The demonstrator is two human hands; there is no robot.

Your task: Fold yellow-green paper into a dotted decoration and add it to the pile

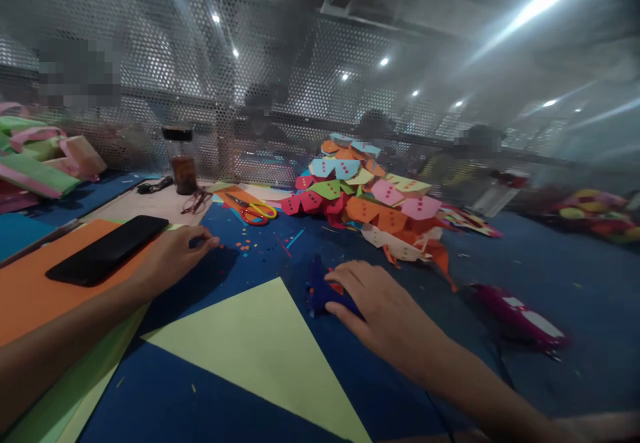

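My right hand (383, 303) is wrapped round a dark blue tool (319, 286) with a bit of orange on it, low over the blue table. Near the black phone (107, 249), my left hand (180, 253) hovers with thumb and fingers pinched together; whatever may be between the fingertips is too small to make out. A pale yellow-green folded sheet (270, 349) lies on the table between my forearms. Behind my right hand rises a pile of colourful cut-paper shapes (370, 196), several with rows of red dots.
Scissors (253, 213) lie at the back centre, beside paper scraps. A jar (184, 163) with a dark lid stands back left. The phone rests on orange paper (30, 289). At right is a purple case (523, 316). Perforated metal (280, 49) bounds the back.
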